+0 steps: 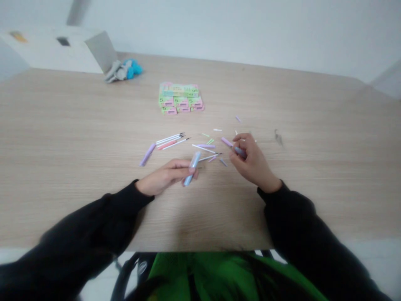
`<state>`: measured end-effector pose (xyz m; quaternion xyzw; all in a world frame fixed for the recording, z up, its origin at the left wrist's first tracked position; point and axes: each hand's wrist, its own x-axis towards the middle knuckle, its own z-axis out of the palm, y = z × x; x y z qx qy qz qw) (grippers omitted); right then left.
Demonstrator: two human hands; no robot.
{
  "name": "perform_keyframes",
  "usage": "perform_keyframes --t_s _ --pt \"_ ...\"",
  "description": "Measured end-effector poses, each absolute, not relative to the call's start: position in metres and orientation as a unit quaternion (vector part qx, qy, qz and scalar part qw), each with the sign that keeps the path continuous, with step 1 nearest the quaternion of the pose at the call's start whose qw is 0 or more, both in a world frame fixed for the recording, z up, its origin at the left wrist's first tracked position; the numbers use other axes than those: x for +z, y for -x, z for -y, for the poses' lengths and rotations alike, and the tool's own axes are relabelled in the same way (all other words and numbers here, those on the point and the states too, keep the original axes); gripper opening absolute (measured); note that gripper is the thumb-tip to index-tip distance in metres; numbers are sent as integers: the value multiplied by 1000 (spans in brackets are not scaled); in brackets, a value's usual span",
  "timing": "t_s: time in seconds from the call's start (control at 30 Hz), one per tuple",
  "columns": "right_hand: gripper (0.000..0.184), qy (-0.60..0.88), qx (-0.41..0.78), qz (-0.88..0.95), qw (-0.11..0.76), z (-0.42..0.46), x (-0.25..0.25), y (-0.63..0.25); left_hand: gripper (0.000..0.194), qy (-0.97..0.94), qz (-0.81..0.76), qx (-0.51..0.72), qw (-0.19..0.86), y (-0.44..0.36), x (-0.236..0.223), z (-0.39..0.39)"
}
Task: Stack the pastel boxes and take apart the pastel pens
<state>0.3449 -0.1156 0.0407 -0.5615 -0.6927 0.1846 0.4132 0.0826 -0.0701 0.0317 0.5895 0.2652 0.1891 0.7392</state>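
Note:
My left hand [169, 175] is closed on a light blue pen barrel [192, 169], held at a slant between thumb and fingers. The fingers of my right hand [249, 161] pinch a small blue-grey pen part [240, 151]; its exact kind is partly hidden. Just beyond those fingertips is a lilac pen piece [226, 141]. Between my hands lie white pen refills [203, 149] with dark tips, another lilac pen piece [206, 146] and a small blue piece [223, 162]. Beyond my left hand, several more refills [169, 139] rest beside a pink barrel [167, 145] and a lilac barrel [147, 154].
Green and pink boxes [181, 101] marked 5 are stacked toward the back. Grey and blue gloves [123, 70] lie by a white box [62, 52] at the back left. Small green pieces [210, 141] and a lilac bit [238, 119] are scattered on the wooden table [328, 167].

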Motion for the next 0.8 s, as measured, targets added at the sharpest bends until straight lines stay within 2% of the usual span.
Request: perform_keyframes --t_s 0.07,0.2,0.4,0.53,0.8 --pt "31 606 174 670 393 108 35 -358 27 -547 -295 245 744 -80 31 66" --pt "22 648 180 677 300 98 19 -372 21 -496 -354 313 728 -78 32 58" --pt "47 607 133 738 262 97 8 -367 18 -510 -368 327 706 -77 36 55" --pt "41 628 97 733 243 98 5 -366 18 -507 -380 330 700 -76 32 52" --pt "35 673 98 701 215 101 7 -363 22 -543 -391 273 691 -75 23 47"
